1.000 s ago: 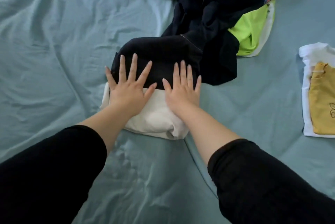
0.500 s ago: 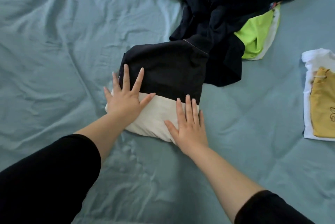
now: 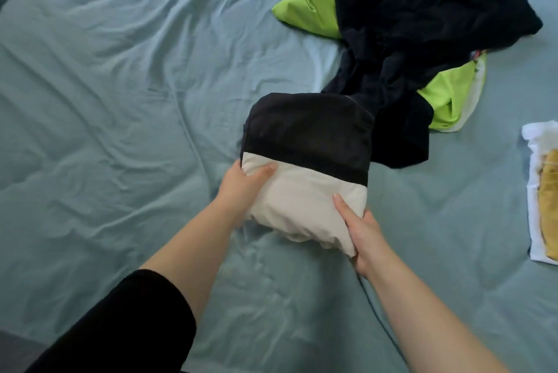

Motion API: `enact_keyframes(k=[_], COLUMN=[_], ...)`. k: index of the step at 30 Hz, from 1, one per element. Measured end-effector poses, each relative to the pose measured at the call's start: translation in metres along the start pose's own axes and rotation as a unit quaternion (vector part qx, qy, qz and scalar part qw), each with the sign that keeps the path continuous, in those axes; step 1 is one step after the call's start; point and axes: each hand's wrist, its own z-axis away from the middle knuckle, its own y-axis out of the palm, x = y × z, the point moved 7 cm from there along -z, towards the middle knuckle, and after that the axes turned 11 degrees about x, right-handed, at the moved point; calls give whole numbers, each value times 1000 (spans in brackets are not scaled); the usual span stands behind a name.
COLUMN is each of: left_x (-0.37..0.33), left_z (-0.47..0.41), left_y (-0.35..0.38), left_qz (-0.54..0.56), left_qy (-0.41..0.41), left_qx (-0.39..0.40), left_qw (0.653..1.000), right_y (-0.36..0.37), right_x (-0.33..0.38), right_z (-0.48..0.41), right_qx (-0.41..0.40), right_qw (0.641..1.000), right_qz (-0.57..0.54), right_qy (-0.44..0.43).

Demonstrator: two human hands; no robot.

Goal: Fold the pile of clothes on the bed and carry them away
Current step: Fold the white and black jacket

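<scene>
Hands grip the folded black-and-white garment between them, left hand and right hand at its sides.

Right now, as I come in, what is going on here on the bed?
A person holds a folded black-and-white garment by two sides: the left grip on its left edge, the right grip on its near right corner. Behind it lies an unfolded pile of dark and lime-green clothes. A folded white and yellow stack sits at the right.

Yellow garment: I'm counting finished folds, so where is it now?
Head view, far right edge: the yellow garment lies on a folded white garment, right of the dark clothes pile.
</scene>
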Motion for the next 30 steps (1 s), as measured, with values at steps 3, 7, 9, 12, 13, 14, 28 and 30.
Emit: enact_keyframes(k=[3,7,9,12,13,14,28,30], left_x=[-6,-25,-47,-96,-111,-124,-28,-24], left_z=[10,23,26,27,25,20,-74,-81], left_y=[-36,-105,-141,-189,-202,-215,-236,-243], left_qz=[21,28,45,44,39,32,-613,-611], left_qy=[35,65,84,146,167,184,68,-3], left_qx=[13,-1,-5,-1,0,0,-41,-24], left_qw=[999,997,995,988,985,982,786,791], right_y=[32,111,152,202,217,229,302,305], right_x=[2,17,33,64,74,80,25,29], right_z=[16,28,31,29,26,20,-98,-107], right_qx=[-41,-27,-12,7,17,26,110,120], right_qw=[996,987,983,975,972,970,602,591], right_qz=[55,106,119,111,97,82,782,793], right_qy=[-57,-117,-141,-193,-212,-226,-120,-85])
